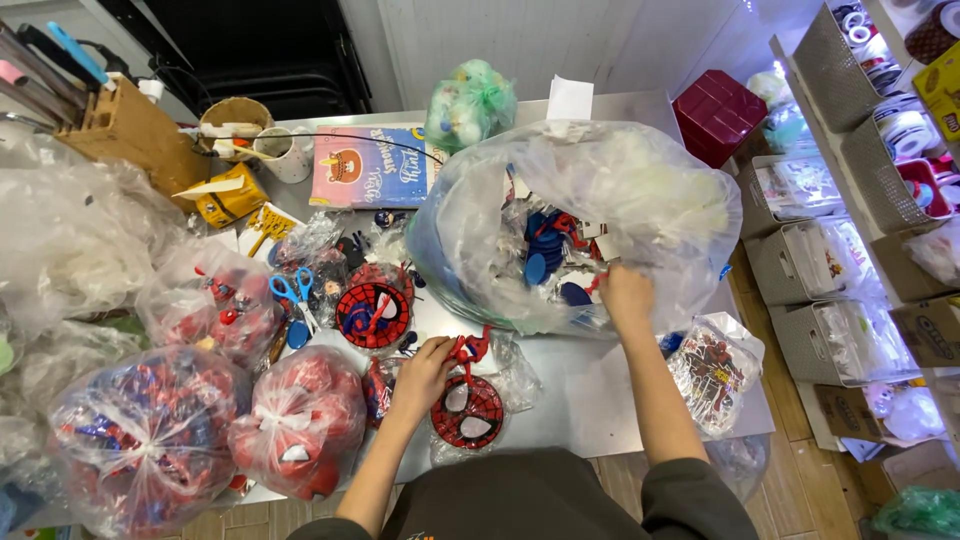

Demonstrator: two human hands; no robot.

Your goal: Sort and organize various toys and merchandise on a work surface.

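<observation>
Red-and-black round mask toy, web-patterned with white eye patches, lies flat near the bench's front edge on a crumpled clear wrapper. Our left hand closes its fingers on the red clip piece at the toy's top, apparently to steady it.

Our right hand reaches into the mouth of the large clear bag at mid-bench, fingers curled around something inside; we cannot tell what it grips. That bag slumps open toward us, showing blue and red pieces within.

A second round web toy rests just left of the first, further back. Blue-handled scissors lie beside it, atop small bagged items.

Two knotted clear bags of red toys crowd the front left corner, tied shut to keep contents together.

A sticker packet sits at the front right edge.

A wooden knife block stands at the back left corner.
</observation>
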